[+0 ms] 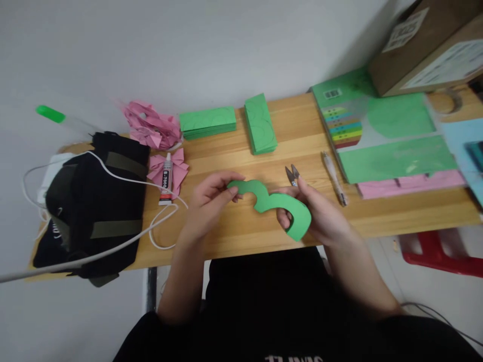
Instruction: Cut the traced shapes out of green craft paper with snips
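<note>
A wavy green paper cutout [281, 201] with curled, scalloped edges is held over the near part of the table. My left hand [213, 201] pinches its narrow left end between thumb and fingers. The wide right end lies against my right hand [317, 208], whose fingers curl behind and beneath it. Dark pointed blades of thread snips [292, 174] stick out past the right thumb; their handles are hidden in that hand. Beyond are two stacks of green paper strips, one lying lengthwise [207, 123] and one more upright [260, 124], with curved outlines drawn on them.
On the left are a black bag [109, 201], a white cable [121, 176], a glue tube [166, 180] and crumpled pink paper [153, 125]. To the right lie a pen [334, 178], a green paper pack [396, 161] and a cardboard box [418, 50]. A red stool [433, 256] stands below.
</note>
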`<state>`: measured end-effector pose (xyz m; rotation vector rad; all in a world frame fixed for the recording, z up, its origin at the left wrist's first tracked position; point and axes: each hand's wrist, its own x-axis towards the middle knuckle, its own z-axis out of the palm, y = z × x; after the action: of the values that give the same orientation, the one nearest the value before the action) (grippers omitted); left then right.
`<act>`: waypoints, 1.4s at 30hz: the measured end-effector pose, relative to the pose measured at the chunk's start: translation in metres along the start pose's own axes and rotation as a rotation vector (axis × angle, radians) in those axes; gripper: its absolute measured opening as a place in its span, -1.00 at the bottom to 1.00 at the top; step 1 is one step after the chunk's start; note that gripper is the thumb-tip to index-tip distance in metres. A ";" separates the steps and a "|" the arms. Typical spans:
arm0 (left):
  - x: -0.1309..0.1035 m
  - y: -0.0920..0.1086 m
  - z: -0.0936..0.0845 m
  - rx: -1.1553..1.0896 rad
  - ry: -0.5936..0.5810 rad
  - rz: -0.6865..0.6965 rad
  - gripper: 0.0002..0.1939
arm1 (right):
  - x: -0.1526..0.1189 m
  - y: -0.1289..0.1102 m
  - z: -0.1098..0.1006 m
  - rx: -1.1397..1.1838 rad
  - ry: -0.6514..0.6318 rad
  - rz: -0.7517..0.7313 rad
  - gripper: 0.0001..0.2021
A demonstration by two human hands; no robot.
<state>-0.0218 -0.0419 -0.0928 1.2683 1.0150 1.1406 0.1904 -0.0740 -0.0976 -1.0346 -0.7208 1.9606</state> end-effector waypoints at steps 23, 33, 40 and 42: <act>0.001 -0.009 -0.005 0.080 0.146 0.009 -0.86 | -0.006 -0.005 -0.001 -0.505 0.030 -0.284 -0.83; -0.004 -0.014 0.003 0.069 0.209 0.083 -0.87 | -0.002 0.009 0.005 -0.556 0.261 -0.393 -0.71; -0.011 -0.010 0.009 0.098 0.269 0.183 -0.86 | 0.000 0.017 0.009 -0.804 0.533 -0.612 -0.75; -0.012 -0.009 0.010 0.088 0.273 0.229 -0.84 | 0.000 0.016 0.012 -0.865 0.575 -0.678 -0.75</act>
<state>-0.0135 -0.0555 -0.1018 1.3484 1.1508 1.4896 0.1744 -0.0836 -0.1036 -1.4891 -1.3864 0.6804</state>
